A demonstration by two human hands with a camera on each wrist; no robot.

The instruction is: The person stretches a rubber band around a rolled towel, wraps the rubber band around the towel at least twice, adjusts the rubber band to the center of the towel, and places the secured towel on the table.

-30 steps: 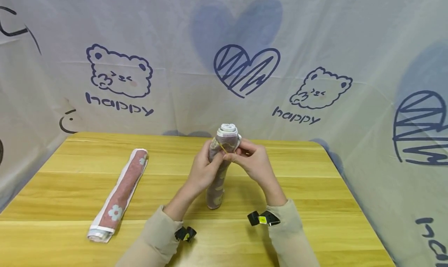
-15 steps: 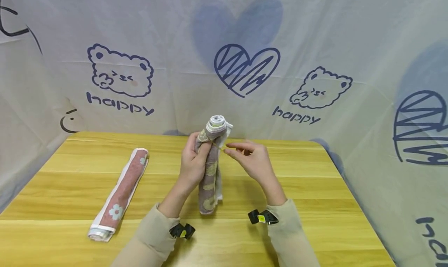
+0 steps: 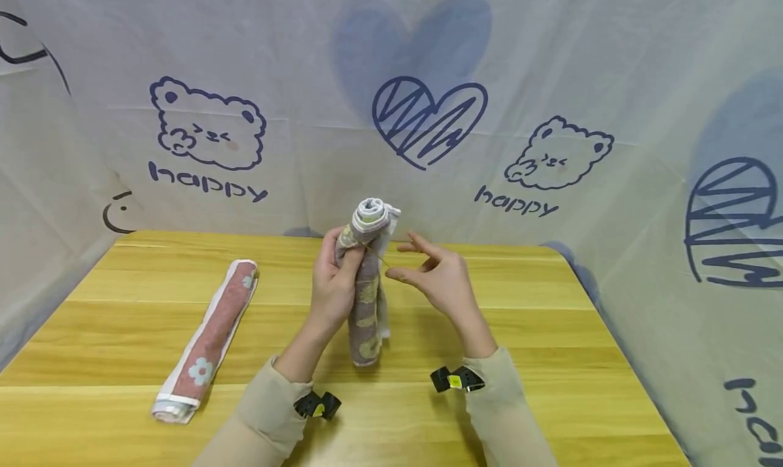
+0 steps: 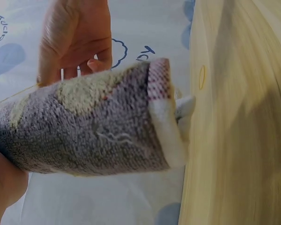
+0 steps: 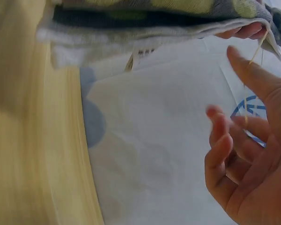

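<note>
My left hand [image 3: 329, 277] grips a rolled towel [image 3: 367, 300], mauve with yellowish patches and white edging, near its upper end. The roll stands nearly upright above the table, with a white flap loose along its right side. A thin yellow rubber band [image 3: 380, 257] goes from the roll to my right hand [image 3: 442, 277]. In the right wrist view the band [image 5: 245, 96] is stretched between the spread thumb [image 5: 255, 77] and a finger. The left wrist view shows the towel's patterned side [image 4: 103, 122] close up, with the right hand [image 4: 77, 37] behind it.
A second rolled towel [image 3: 214, 331], pink with white edges and pale flowers, lies on the wooden table [image 3: 550, 399] at the left. A thin yellow loop [image 4: 202, 77] shows on the tabletop in the left wrist view. A printed cloth [image 3: 318, 168] hangs behind the table.
The left hand has carried the mauve towel left and slightly up, and its flap has come loose. The right hand has drawn the rubber band away from the roll and spread its thumb and fingers.
</note>
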